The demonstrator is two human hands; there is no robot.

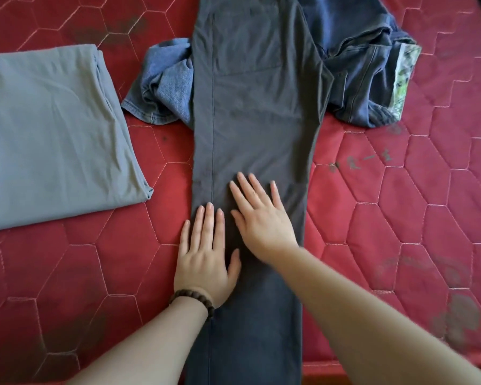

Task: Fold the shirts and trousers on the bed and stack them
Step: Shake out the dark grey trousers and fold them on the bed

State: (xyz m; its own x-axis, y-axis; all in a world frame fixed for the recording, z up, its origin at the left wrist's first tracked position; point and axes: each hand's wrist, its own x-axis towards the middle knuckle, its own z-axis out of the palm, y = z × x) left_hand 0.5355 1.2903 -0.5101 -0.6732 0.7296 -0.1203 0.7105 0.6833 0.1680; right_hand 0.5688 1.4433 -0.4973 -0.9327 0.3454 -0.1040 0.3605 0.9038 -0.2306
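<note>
Dark grey trousers (250, 112) lie lengthwise down the middle of the bed, folded leg on leg, waist at the far end. My left hand (206, 254), with a bead bracelet at the wrist, presses flat on the leg's left edge. My right hand (261, 215) lies flat, fingers spread, on the middle of the leg just beyond it. A folded light grey shirt (53, 134) rests at the left. Crumpled blue jeans (358, 79) lie under the trousers, and blue denim also sticks out on their left (161, 87).
The bed is a red quilted mattress (414, 204) with a hexagon stitch pattern and dark stains. Its near edge runs along the bottom right (331, 368). The trouser legs hang past that edge toward me.
</note>
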